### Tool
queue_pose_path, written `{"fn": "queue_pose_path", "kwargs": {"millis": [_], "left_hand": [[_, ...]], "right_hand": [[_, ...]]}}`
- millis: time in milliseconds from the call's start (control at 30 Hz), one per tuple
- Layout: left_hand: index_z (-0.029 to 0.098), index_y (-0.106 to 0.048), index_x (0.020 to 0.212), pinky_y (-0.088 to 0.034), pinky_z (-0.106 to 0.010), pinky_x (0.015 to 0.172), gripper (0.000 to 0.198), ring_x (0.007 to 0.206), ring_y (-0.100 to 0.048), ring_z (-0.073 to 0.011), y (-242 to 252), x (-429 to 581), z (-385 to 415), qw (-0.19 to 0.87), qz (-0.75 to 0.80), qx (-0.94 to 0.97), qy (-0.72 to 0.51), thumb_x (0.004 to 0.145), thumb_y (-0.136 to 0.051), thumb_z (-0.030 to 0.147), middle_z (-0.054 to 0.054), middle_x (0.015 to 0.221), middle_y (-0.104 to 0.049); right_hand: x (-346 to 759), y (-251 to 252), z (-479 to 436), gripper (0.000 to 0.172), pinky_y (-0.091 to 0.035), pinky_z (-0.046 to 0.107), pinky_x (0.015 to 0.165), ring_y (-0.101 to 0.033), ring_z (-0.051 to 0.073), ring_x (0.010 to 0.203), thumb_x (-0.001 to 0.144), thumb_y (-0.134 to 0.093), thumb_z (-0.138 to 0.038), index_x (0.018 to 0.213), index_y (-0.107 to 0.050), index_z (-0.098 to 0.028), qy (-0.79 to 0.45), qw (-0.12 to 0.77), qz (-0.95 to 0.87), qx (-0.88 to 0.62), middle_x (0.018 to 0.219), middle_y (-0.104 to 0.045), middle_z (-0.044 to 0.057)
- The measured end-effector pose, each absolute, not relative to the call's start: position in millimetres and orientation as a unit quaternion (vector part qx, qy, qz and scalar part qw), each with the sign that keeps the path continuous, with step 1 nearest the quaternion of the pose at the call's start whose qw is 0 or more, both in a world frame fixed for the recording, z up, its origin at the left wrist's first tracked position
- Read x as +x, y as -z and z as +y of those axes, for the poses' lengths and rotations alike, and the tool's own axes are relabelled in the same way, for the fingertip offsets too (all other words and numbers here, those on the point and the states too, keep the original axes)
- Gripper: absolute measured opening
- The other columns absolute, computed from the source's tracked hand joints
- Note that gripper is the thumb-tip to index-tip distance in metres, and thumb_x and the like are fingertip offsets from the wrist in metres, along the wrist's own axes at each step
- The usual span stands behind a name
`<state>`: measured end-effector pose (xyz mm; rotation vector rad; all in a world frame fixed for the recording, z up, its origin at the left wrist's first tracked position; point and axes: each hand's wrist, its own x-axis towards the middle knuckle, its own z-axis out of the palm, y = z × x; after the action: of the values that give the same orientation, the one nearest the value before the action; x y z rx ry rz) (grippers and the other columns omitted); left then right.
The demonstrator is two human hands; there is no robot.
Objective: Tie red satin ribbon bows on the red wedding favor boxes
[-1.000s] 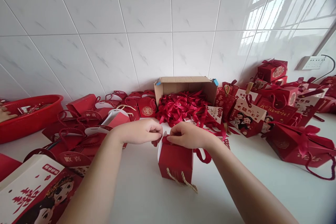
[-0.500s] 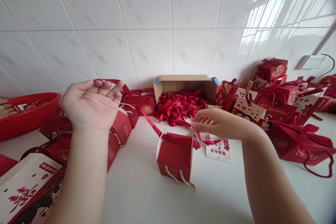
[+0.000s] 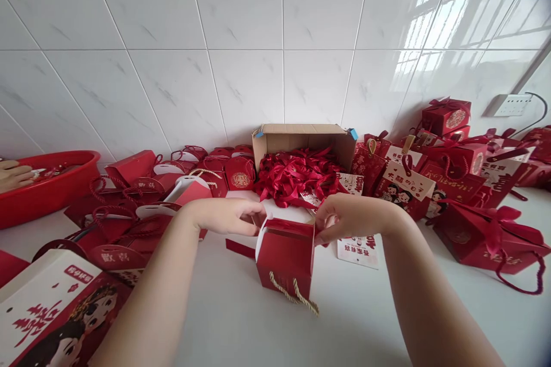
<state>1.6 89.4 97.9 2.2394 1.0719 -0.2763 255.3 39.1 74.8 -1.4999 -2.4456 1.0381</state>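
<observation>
1. A white tiled wall (image 3: 245, 6) is behind all the things.
2. Before it is a white table (image 3: 344, 327), with many red boxes at both sides.
3. On the far left there is a red basin (image 3: 43, 200), and another person's hand (image 3: 15, 176) is at it.
4. Near the wall lies an open carton (image 3: 275, 142), from which a heap of red ribbons (image 3: 297, 175) spills out.
5. The red gift box (image 3: 284, 255) stands on the table in front of the carton, between the two hands.
6. The left hand (image 3: 235, 217) has bent fingers at the box's upper left edge; I cannot tell whether they pinch something.
7. The right hand (image 3: 344, 217) curls at the upper right edge; its grip also I cannot tell.
8. A gold cord (image 3: 306, 300) hangs on the box's near side.
9. A short ribbon end (image 3: 241, 248) sticks out at left.
</observation>
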Motion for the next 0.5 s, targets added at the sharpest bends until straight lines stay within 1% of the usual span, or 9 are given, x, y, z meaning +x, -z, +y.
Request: {"fn": "queue_pose_path", "kwargs": {"millis": [67,167,233,333,500], "left_hand": [[0.021,-0.061,0.098,-0.043,-0.020,0.066,0.022,0.076,-0.057,-0.0148,-94.9,3.9,92.6,0.326,0.386,0.858,0.094,0.078,-0.052,0.020,0.000,0.095,-0.064],[0.018,-0.058,0.086,-0.044,-0.020,0.070,0.010,0.083,-0.057,-0.0157,-89.2,3.6,99.1,0.359,0.360,0.857,0.084,0.079,-0.051,0.021,0.000,0.090,-0.062],[0.017,-0.055,0.078,-0.044,-0.021,0.070,0.008,0.080,-0.056,-0.0160,-86.7,1.8,101.8,0.376,0.352,0.853,0.087,0.079,-0.052,0.025,-0.001,0.085,-0.061],[0.018,-0.049,0.071,-0.043,-0.021,0.062,0.015,0.073,-0.053,-0.0148,-86.4,-0.5,101.6,0.379,0.351,0.852,0.081,0.079,-0.054,0.030,-0.001,0.079,-0.058],[0.019,-0.044,0.069,-0.032,-0.019,0.045,0.022,0.054,-0.040,-0.0106,-88.7,-0.3,97.5,0.378,0.368,0.845,0.084,0.078,-0.058,0.033,0.002,0.064,-0.048]], "right_hand": [[257.5,-72.7,41.3,0.020,-0.041,0.026,0.059,-0.058,0.016,0.067,0.074,-0.064,-0.035,0.078,-0.071,-0.018,-0.340,0.055,-0.801,-0.490,0.078,-0.070,0.003],[260.7,-69.4,45.9,0.013,-0.038,0.025,0.056,-0.051,0.013,0.059,0.073,-0.059,-0.026,0.076,-0.068,-0.017,-0.340,0.065,-0.798,-0.493,0.070,-0.064,0.001],[263.1,-67.7,48.9,0.008,-0.035,0.024,0.053,-0.046,0.011,0.055,0.070,-0.058,-0.022,0.071,-0.064,-0.017,-0.341,0.063,-0.796,-0.496,0.064,-0.057,-0.001],[267.5,-66.0,51.9,0.006,-0.033,0.023,0.052,-0.041,0.010,0.054,0.069,-0.057,-0.022,0.069,-0.061,-0.018,-0.371,0.055,-0.795,-0.476,0.063,-0.052,-0.002],[273.5,-61.4,55.1,0.010,-0.033,0.023,0.052,-0.041,0.010,0.056,0.070,-0.058,-0.024,0.071,-0.064,-0.017,-0.390,0.068,-0.795,-0.459,0.064,-0.050,-0.003]]}}
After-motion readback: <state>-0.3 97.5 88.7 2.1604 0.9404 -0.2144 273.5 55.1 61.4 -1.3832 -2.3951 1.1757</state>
